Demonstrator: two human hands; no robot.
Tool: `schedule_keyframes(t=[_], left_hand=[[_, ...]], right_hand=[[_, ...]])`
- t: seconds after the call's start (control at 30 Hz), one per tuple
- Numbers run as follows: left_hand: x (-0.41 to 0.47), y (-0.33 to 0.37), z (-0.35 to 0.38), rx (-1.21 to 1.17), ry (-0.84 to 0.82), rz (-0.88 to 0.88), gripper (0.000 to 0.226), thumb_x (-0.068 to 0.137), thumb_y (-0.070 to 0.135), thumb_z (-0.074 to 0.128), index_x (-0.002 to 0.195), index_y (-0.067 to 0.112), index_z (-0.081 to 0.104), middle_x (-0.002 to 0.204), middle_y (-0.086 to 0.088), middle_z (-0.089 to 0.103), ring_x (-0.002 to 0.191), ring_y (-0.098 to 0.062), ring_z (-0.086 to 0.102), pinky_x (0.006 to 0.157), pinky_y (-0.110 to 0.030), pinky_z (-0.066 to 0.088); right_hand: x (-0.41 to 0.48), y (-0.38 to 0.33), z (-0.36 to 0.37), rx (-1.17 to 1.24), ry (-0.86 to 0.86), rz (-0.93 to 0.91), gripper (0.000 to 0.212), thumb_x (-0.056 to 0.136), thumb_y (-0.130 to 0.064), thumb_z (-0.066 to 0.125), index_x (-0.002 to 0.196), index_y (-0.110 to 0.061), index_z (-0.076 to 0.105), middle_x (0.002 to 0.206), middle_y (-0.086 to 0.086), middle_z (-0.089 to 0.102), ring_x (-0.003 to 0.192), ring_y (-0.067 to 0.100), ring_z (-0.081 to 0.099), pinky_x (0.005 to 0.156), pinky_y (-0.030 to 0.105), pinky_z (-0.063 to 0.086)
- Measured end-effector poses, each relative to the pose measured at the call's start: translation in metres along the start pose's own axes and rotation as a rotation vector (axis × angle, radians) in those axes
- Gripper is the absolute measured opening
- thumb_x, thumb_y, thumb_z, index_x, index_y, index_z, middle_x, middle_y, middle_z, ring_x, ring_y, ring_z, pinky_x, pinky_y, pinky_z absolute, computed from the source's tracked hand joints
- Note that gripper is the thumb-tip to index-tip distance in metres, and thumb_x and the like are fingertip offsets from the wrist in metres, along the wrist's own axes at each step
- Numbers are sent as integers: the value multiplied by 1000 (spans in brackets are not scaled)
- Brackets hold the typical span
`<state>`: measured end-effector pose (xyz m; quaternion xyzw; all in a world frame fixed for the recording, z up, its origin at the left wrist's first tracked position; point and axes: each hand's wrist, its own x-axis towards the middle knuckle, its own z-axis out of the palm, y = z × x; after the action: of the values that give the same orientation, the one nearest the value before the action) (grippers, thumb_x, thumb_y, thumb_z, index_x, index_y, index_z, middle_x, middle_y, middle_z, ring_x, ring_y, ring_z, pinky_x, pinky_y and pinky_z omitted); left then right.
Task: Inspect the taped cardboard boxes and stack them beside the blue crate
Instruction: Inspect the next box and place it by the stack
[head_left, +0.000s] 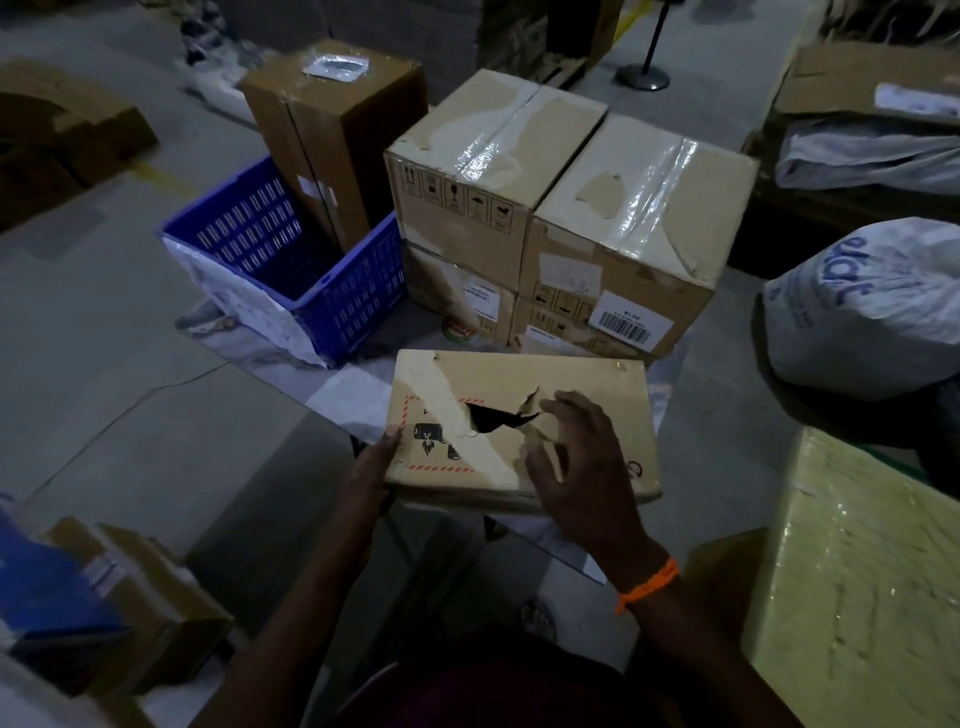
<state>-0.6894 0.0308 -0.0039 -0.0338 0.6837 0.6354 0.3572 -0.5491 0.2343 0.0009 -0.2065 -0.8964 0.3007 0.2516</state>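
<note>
Inspection is the step in hand. The left hand (376, 462) has its grip on the left edge of a flat brown cardboard box (587, 379), thumb on top, holding it above the floor (130, 374). The right hand (582, 467) lies over the top face with fingers spread and loose, gripping nothing, beside a ragged dark hole (493, 415) torn in the card. Beyond it, the blue slatted plastic crate (358, 296) stands on the floor with a stack of taped brown cardboard boxes (623, 208) just beside it on the right. Next, likely, both hands must take the box's edges and carry it forward onto that stack, unless the tear counts against it.
</note>
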Motion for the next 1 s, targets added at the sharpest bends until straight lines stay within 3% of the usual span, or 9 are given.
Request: schedule_keyframes(t=[0.2, 0.27, 0.4, 0.53, 0.63, 0.73, 0.87, 0.93, 1.0], left_hand=[[-2, 2, -4, 22, 16, -122, 77, 79, 80, 58, 134, 27, 58, 128, 0, 66, 117, -22, 60, 88, -42, 49], [-1, 2, -2, -24, -10, -155, 84, 72, 83, 62, 136, 30, 55, 132, -1, 62, 121, -24, 57, 90, -48, 48], [-2, -1, 5, -68, -32, -95, 69, 77, 80, 59, 125, 31, 62, 126, -3, 67, 120, -27, 59, 101, -53, 46], [-10, 9, 6, 80, -9, 88, 73, 79, 77, 50, 134, 30, 59, 118, 3, 73, 110, -18, 67, 103, -50, 49], [-14, 36, 1, 156, 43, 277, 56, 85, 68, 49, 130, 37, 58, 110, 11, 73, 96, -1, 68, 85, -34, 52], [-12, 68, -2, 327, 66, 459, 71, 84, 74, 50, 145, 37, 49, 130, 7, 65, 112, -6, 64, 84, -27, 51], [-13, 86, 18, 568, 4, 626, 88, 84, 82, 45, 156, 33, 33, 151, -1, 48, 127, -17, 56, 96, -38, 55], [-23, 86, 32, 592, -103, 731, 83, 91, 76, 41, 158, 26, 32, 157, -1, 40, 134, -18, 50, 100, -37, 52], [-33, 81, 44, 566, -197, 771, 70, 99, 63, 40, 156, 24, 37, 159, 8, 39, 140, -7, 43, 105, -22, 45]], right_hand=[[27, 31, -15, -363, 44, 136, 71, 93, -57, 54, 144, -7, 52, 149, 22, 50, 140, 42, 45, 111, 70, 35], [42, 50, -30, -377, -68, 259, 82, 94, -66, 49, 152, -8, 42, 154, 23, 42, 142, 44, 41, 110, 66, 34], [61, 70, -35, -125, -239, 356, 102, 86, -79, 52, 162, -17, 24, 157, 18, 40, 140, 34, 43, 107, 48, 47], [50, 72, -25, -3, -207, 375, 100, 84, -83, 57, 159, -26, 25, 151, 8, 49, 133, 26, 53, 102, 50, 53], [32, 58, -16, 105, -169, 459, 99, 88, -74, 59, 164, -26, 18, 160, 8, 40, 142, 25, 44, 110, 33, 40], [17, 49, 1, 255, -127, 534, 102, 87, -81, 53, 165, -27, 15, 162, 9, 38, 144, 27, 43, 113, 35, 38], [-2, 55, 15, 254, -47, 596, 88, 97, -71, 37, 166, -25, 8, 168, 9, 26, 152, 27, 29, 122, 41, 26], [-13, 66, 10, 219, -27, 671, 84, 95, -67, 31, 166, -27, 11, 172, 8, 12, 158, 26, 13, 127, 42, 14], [-23, 81, -2, 164, 0, 727, 73, 100, -56, 34, 164, -24, 23, 172, 11, 8, 158, 30, 10, 126, 43, 13]])
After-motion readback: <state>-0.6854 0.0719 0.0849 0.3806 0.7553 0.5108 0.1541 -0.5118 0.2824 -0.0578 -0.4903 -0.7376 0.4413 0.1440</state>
